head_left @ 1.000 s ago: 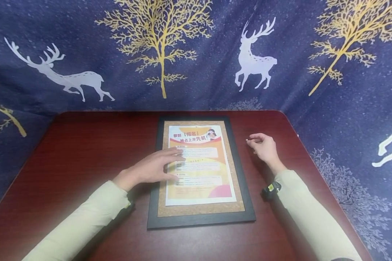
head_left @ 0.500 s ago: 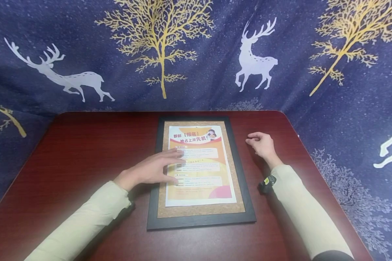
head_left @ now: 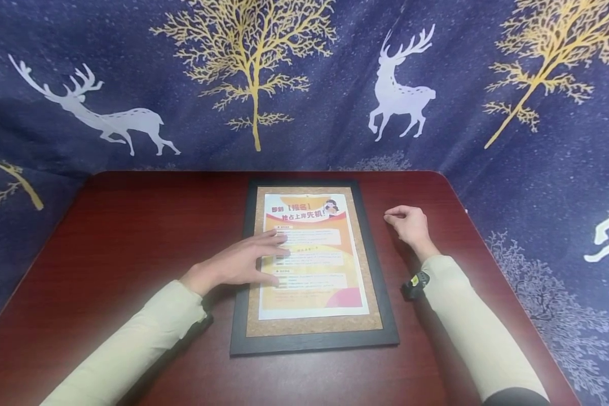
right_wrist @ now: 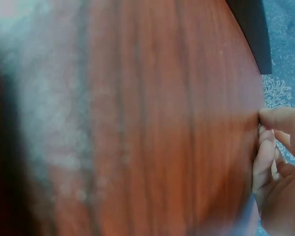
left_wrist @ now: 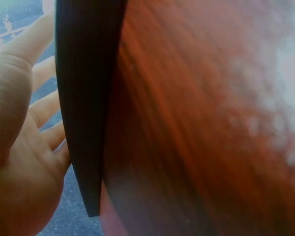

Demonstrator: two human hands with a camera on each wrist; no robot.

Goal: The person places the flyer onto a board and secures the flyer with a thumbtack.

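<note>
A black-framed cork board point(head_left: 314, 327) lies on the table with a printed orange and white poster point(head_left: 309, 301) on it. My left hand point(head_left: 246, 260) reaches over the frame's left side, its spread fingers resting on the poster's left part. In the left wrist view, the board's dark frame point(left_wrist: 86, 98) hides the fingertips. To the right of the board, my right hand point(head_left: 411, 223) is low over the table, thumb and index finger pinched together. The right wrist view also shows those fingertips point(right_wrist: 263, 117) meeting; whatever they pinch is hidden between them.
The dark red wooden table point(head_left: 132, 242) extends on both sides of the board. Its back edge meets a blue curtain point(head_left: 314, 124) printed with white deer and yellow trees. A tiny mark point(head_left: 307, 196) shows at the poster's top edge.
A small white thing showed at my right fingertips a second ago; now it is out of sight and the fingers are closer together. My right wrist turned slightly. My left hand stayed in place.
</note>
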